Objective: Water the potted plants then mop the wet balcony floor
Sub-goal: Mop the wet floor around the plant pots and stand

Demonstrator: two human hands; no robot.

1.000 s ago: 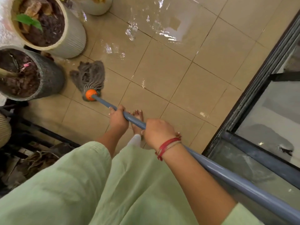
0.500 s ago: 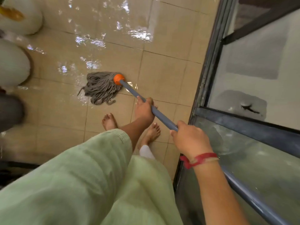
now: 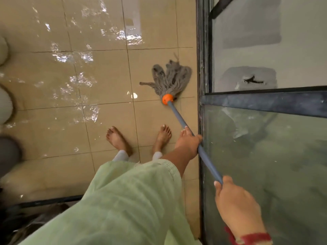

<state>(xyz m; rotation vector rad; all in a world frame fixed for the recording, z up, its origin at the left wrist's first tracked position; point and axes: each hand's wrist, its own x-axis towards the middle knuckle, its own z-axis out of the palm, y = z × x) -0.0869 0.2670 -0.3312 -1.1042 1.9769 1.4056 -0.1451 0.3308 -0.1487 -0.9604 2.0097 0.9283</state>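
Both hands grip the mop handle [image 3: 178,117]: left hand [image 3: 188,141] clenched around it midway, right hand [image 3: 237,207] clenched around it higher up, near the lower right corner. Grey mop head [image 3: 170,77] lies flat on the tiled floor [image 3: 106,71], just beside the dark glass railing [image 3: 200,68]. Water glistens on tiles to the left. Pots [image 3: 5,103] stand blurred at the left edge, well apart from the mop. Bare feet [image 3: 116,138] rest on the floor behind the mop head.

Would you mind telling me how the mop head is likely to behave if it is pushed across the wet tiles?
The mop head is loose grey strands splayed flat, so it will probably flop and trail. The puddled tiles suggest it will soak up water, growing heavier.
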